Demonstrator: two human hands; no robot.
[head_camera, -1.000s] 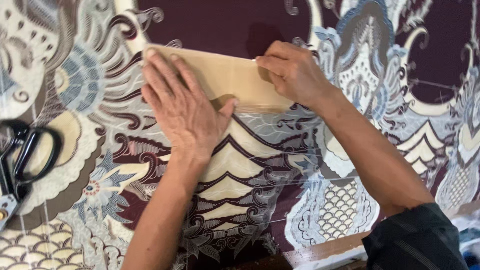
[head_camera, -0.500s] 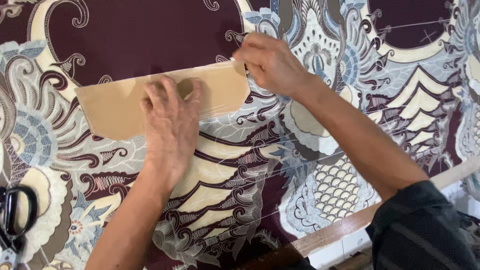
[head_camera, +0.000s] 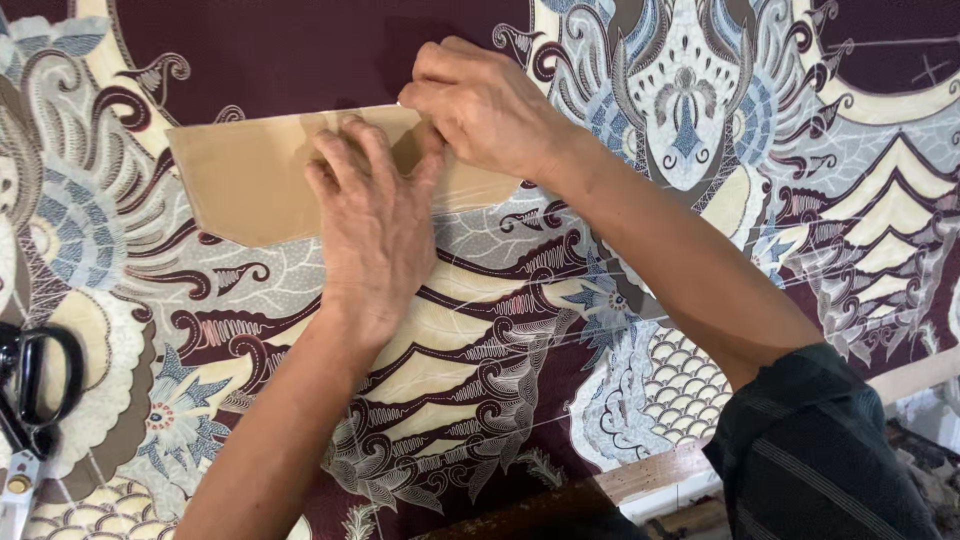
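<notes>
Black-handled scissors (head_camera: 30, 400) lie at far left on the patterned batik cloth (head_camera: 700, 130). Our left hand (head_camera: 375, 235) presses flat, fingers together, on the tan paper pattern piece (head_camera: 245, 175) lying on the cloth. Our right hand (head_camera: 485, 105) pinches its upper right edge, fingers curled.

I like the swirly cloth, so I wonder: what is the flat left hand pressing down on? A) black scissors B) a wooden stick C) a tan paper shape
C: the left hand lies flat on the tan paper shape, while the black scissors sit untouched at the picture's edge.
</notes>
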